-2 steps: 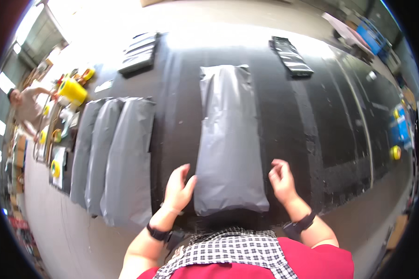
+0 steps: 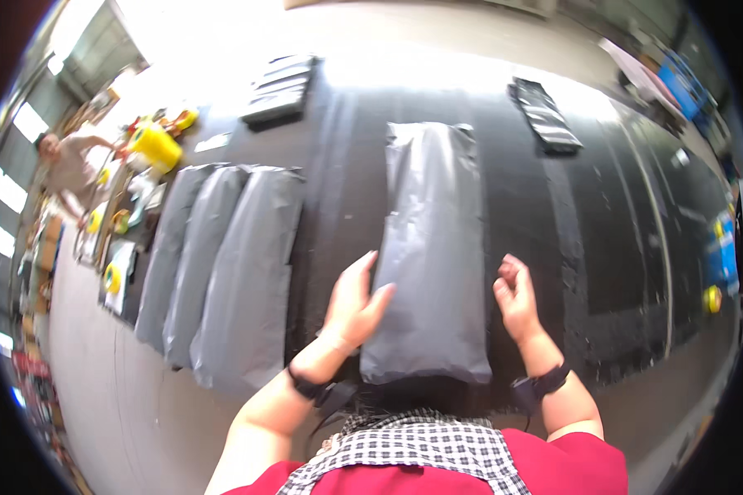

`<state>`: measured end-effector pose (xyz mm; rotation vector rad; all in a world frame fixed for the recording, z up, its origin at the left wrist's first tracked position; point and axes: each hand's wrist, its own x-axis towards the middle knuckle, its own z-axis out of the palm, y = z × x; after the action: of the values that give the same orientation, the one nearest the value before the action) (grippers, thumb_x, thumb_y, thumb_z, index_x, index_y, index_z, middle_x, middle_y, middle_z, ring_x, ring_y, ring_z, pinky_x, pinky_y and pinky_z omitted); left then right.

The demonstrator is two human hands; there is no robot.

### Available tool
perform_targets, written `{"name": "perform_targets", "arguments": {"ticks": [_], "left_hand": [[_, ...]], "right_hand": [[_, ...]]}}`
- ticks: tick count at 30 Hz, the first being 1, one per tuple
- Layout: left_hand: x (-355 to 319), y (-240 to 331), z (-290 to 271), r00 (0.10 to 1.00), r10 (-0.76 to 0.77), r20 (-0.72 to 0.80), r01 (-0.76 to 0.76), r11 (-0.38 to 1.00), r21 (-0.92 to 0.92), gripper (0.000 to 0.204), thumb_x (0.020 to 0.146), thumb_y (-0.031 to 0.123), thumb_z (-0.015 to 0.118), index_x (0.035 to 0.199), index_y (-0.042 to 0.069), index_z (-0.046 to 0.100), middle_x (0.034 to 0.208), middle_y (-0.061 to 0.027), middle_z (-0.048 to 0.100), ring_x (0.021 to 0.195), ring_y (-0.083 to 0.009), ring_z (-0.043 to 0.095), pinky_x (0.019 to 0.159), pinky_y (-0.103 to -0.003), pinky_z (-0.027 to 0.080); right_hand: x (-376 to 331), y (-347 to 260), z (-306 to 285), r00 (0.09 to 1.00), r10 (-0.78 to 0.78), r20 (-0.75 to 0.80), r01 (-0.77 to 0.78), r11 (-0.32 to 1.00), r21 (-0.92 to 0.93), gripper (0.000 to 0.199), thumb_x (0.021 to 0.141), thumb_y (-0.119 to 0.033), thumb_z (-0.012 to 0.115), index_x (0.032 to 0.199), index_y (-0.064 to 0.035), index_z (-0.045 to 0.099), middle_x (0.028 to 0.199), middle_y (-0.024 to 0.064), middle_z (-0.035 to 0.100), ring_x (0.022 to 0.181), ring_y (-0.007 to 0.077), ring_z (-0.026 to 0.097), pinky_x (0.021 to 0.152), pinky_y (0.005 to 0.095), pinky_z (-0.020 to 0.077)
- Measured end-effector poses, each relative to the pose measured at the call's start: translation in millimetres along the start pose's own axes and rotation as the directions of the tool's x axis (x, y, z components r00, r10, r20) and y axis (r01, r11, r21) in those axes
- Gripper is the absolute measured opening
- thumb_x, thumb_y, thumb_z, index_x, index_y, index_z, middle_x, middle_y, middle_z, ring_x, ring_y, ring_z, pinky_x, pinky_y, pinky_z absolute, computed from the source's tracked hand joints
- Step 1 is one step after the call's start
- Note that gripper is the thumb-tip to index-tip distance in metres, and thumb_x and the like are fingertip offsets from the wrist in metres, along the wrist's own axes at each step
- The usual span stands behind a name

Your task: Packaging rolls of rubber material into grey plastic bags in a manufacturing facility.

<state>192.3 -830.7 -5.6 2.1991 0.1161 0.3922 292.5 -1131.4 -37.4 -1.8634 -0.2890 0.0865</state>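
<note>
A long grey plastic mailing bag (image 2: 434,264) lies flat on the black table (image 2: 338,223) in front of me, its near end by my body. My left hand (image 2: 357,304) is at the bag's left edge, thumb and fingers apart, holding nothing; whether it touches the plastic I cannot tell. Just off the right edge hovers my right hand (image 2: 516,299), fingers a little curled and apart, also holding nothing. To the left, three filled grey bags (image 2: 252,272) lie side by side, overlapping slightly.
Stacked dark plastic bags (image 2: 279,89) sit at the far left, and another folded bundle (image 2: 546,115) at the far right. Beyond the left edge are yellow tape rolls (image 2: 114,278) and a person (image 2: 78,169) at work. A yellow roll (image 2: 712,299) is at the right edge.
Both hands have moved forward along the bag, the left one now overlapping its left edge in view. The whole scene has shifted rightward as my head turned slightly.
</note>
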Motion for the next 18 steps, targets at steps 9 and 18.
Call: {"name": "perform_targets", "arguments": {"ticks": [9, 18], "left_hand": [[25, -21, 72, 0.9, -0.391, 0.193, 0.435, 0.82, -0.371, 0.102, 0.076, 0.047, 0.074, 0.147, -0.006, 0.024, 0.145, -0.0299, 0.038, 0.135, -0.0368, 0.04, 0.112, -0.041, 0.034], [-73, -42, -85, 0.971, -0.24, -0.012, 0.223, 0.88, 0.419, 0.077, 0.082, 0.037, 0.071, 0.14, -0.005, 0.041, 0.14, -0.0288, 0.044, 0.129, -0.041, 0.042, 0.11, -0.046, 0.032]], "right_hand": [[69, -20, 98, 0.933, 0.336, 0.129, -0.354, 0.922, 0.158, 0.107, 0.079, -0.048, 0.076, 0.148, 0.0071, 0.016, 0.144, 0.028, 0.038, 0.133, 0.0339, 0.041, 0.109, 0.0376, 0.0343], [-15, -51, 238, 0.93, 0.305, 0.204, -0.309, 0.951, -0.012, 0.119, 0.072, -0.055, 0.078, 0.146, 0.0124, 0.013, 0.147, 0.0338, 0.029, 0.139, 0.04, 0.032, 0.114, 0.0406, 0.028]]}}
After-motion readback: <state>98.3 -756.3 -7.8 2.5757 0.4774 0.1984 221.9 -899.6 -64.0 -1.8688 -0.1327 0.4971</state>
